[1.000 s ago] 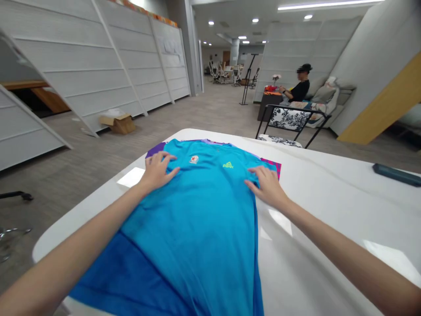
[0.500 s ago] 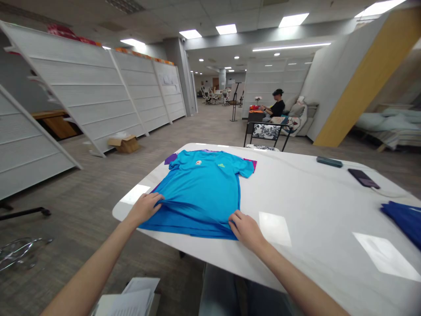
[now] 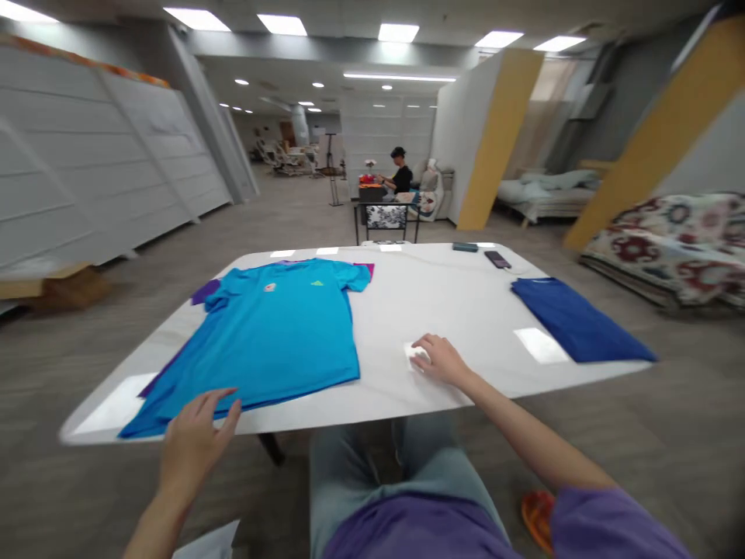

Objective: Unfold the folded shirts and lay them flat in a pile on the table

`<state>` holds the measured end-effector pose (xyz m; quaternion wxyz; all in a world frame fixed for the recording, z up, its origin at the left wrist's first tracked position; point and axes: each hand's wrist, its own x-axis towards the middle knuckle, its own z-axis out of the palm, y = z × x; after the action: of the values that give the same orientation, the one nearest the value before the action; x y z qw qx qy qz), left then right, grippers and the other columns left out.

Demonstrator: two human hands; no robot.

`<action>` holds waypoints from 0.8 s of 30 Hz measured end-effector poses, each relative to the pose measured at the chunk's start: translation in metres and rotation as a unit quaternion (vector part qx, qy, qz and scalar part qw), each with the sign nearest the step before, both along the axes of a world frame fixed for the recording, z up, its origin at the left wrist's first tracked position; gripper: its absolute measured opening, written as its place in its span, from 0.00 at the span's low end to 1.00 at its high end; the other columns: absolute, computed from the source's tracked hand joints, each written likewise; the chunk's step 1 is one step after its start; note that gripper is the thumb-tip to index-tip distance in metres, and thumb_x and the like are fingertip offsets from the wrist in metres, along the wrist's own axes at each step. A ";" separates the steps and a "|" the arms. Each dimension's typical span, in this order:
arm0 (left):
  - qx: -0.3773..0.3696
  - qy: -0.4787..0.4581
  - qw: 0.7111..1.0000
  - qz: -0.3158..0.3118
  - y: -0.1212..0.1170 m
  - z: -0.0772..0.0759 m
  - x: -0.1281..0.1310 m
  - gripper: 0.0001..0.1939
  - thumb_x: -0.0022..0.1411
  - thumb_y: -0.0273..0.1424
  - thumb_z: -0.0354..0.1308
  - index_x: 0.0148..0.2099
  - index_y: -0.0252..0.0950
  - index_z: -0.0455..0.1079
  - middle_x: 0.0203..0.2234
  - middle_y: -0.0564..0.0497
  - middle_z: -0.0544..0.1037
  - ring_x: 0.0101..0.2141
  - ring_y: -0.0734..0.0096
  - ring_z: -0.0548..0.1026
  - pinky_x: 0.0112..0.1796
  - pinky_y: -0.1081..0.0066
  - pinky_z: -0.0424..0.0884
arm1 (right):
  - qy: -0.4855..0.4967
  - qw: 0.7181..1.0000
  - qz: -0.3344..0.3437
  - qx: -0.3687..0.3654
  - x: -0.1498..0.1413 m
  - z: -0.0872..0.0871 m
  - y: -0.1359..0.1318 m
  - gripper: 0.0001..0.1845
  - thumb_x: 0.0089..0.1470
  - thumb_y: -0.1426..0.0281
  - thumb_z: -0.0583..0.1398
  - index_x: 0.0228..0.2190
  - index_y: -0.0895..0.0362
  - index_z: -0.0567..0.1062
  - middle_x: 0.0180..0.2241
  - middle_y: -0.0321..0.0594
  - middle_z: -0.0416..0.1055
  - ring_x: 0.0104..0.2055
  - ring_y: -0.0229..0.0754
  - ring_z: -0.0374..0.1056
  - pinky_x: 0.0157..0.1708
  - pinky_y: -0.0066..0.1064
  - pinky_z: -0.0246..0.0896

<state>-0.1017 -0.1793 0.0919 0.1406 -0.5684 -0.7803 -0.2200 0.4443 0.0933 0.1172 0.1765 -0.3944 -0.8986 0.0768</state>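
A bright blue T-shirt (image 3: pixel 285 326) lies spread flat on the white table (image 3: pixel 407 310), its collar toward the far edge. Purple cloth (image 3: pixel 206 292) peeks out from under its left side, and a bit of magenta shows by the right sleeve. Over the shirt's near hem is my left hand (image 3: pixel 201 427), fingers apart and gripping nothing; whether it touches the cloth I cannot tell. My right hand (image 3: pixel 439 361) is to the right of the shirt, just above the tabletop, with loosely bent fingers and nothing in them. A folded dark blue garment (image 3: pixel 576 318) rests farther right.
Near the far right table edge lie a phone (image 3: pixel 497 260) with a cable and a dark case (image 3: pixel 464 247). A chair (image 3: pixel 386 217) stands beyond the table, and behind it a person (image 3: pixel 401 175) sits. Below left is some paper (image 3: pixel 209 541).
Both hands have let go of the blue shirt's lower part, which now lies flatter. My right hand has moved right, away from it. The view has turned to the right.
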 end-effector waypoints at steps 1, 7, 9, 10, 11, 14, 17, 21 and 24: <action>0.017 -0.007 0.999 -0.035 0.022 -0.002 0.034 0.26 0.79 0.48 0.51 0.66 0.40 0.76 0.64 0.39 0.79 0.66 0.44 0.74 0.66 0.50 0.68 | 0.000 0.999 -0.051 0.000 0.036 -0.001 0.011 0.18 0.73 0.58 0.64 0.58 0.51 0.80 0.57 0.47 0.79 0.59 0.53 0.74 0.62 0.45 0.66; 0.001 -0.035 0.992 -0.119 0.121 -0.020 0.205 0.33 0.80 0.51 0.49 0.76 0.42 0.68 0.78 0.40 0.64 0.79 0.44 0.57 0.76 0.43 0.53 | 0.015 0.937 -0.350 0.020 0.250 0.005 0.048 0.27 0.74 0.58 0.57 0.68 0.54 0.73 0.67 0.54 0.72 0.67 0.58 0.68 0.66 0.48 0.64; -0.047 -0.032 0.995 -0.084 0.136 -0.033 0.223 0.39 0.77 0.56 0.47 0.80 0.42 0.64 0.79 0.38 0.62 0.79 0.42 0.54 0.76 0.40 0.50 | 0.019 0.904 -0.427 0.028 0.303 0.005 0.051 0.34 0.74 0.58 0.56 0.74 0.58 0.66 0.73 0.59 0.65 0.72 0.62 0.63 0.69 0.52 0.61; -0.067 -0.029 0.995 -0.072 0.141 -0.041 0.226 0.43 0.75 0.59 0.46 0.81 0.43 0.61 0.80 0.38 0.60 0.80 0.42 0.53 0.77 0.40 0.48 | 0.020 0.889 -0.457 0.027 0.324 0.003 0.053 0.37 0.73 0.58 0.57 0.76 0.60 0.63 0.75 0.62 0.61 0.75 0.64 0.59 0.71 0.55 0.58; -0.083 -0.025 0.994 -0.064 0.145 -0.047 0.226 0.46 0.73 0.62 0.45 0.83 0.44 0.59 0.80 0.39 0.59 0.80 0.42 0.52 0.77 0.40 0.47 | 0.019 0.876 -0.482 0.024 0.341 -0.001 0.055 0.39 0.72 0.57 0.57 0.76 0.62 0.62 0.76 0.64 0.59 0.76 0.65 0.56 0.73 0.58 0.55; -0.106 -0.008 0.993 -0.044 0.150 -0.061 0.223 0.51 0.70 0.66 0.42 0.85 0.48 0.51 0.82 0.43 0.56 0.81 0.47 0.49 0.78 0.43 0.45 | 0.016 0.849 -0.528 0.003 0.373 -0.019 0.062 0.37 0.73 0.58 0.55 0.75 0.60 0.66 0.76 0.63 0.59 0.78 0.64 0.53 0.76 0.61 0.48; -0.120 0.009 0.992 -0.031 0.152 -0.062 0.225 0.52 0.70 0.67 0.38 0.86 0.47 0.48 0.82 0.44 0.54 0.82 0.51 0.47 0.78 0.45 0.44 | 0.018 0.837 -0.546 -0.004 0.385 -0.037 0.068 0.32 0.75 0.62 0.50 0.74 0.55 0.69 0.77 0.55 0.61 0.79 0.58 0.53 0.77 0.57 0.46; -0.124 0.019 0.992 -0.033 0.153 -0.057 0.231 0.52 0.71 0.66 0.37 0.86 0.45 0.51 0.82 0.43 0.54 0.82 0.50 0.48 0.77 0.46 0.46 | 0.025 0.833 -0.552 0.000 0.390 -0.042 0.069 0.31 0.76 0.63 0.49 0.72 0.53 0.73 0.76 0.51 0.63 0.78 0.56 0.54 0.76 0.52 0.47; -0.138 0.020 0.990 -0.029 0.152 -0.054 0.232 0.51 0.71 0.67 0.38 0.85 0.44 0.54 0.82 0.42 0.55 0.81 0.47 0.50 0.77 0.45 0.47 | 0.032 0.831 -0.555 0.001 0.388 -0.033 0.065 0.27 0.75 0.61 0.54 0.66 0.54 0.78 0.71 0.54 0.68 0.72 0.57 0.60 0.72 0.50 0.51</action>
<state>0.1304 -0.0272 0.0383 0.0706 -0.6087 -0.7835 -0.1028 0.8328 0.1579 0.0840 0.2190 -0.8238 -0.5224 -0.0226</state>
